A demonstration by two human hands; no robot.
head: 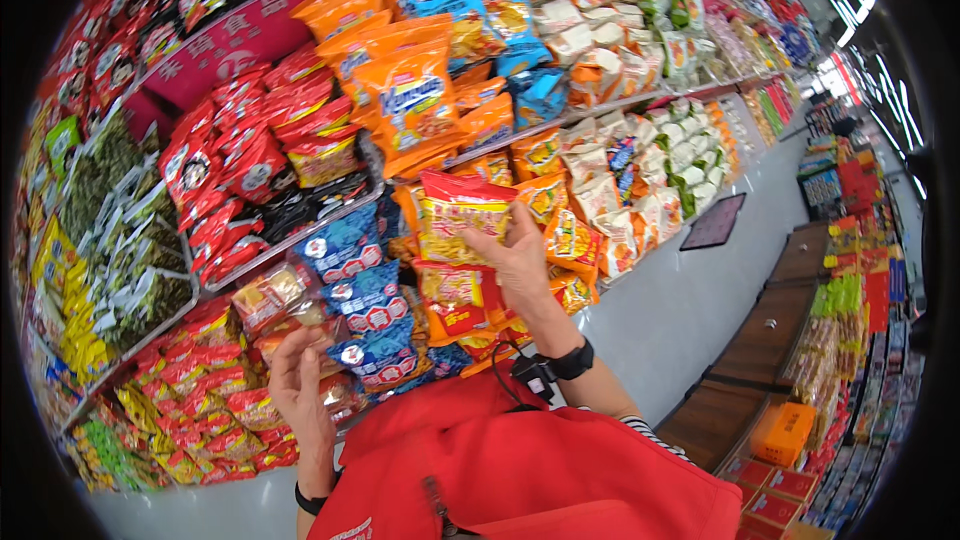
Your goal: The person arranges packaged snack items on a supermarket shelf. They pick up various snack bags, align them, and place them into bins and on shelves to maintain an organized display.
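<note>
My right hand (517,262) holds a red and yellow snack bag (461,221) by its right edge, thumb across its front. Just below that bag lies another red and yellow bag (452,296) among orange ones. My left hand (304,375) is raised at the lower left with fingers apart and nothing seen in it. It is beside blue snack bags (367,307) stacked in a column, with clear packs of baked snacks (271,296) just above it. Large orange snack bags (412,97) stand upright beyond my right hand.
Tiered shelves hold red bags (247,150), green dried snacks in clear bags (142,270), and white and orange packs (600,165). A clear divider (292,240) runs between bins. To the right are the grey floor (652,322), dark wooden cabinets (757,345) and an orange box (784,431).
</note>
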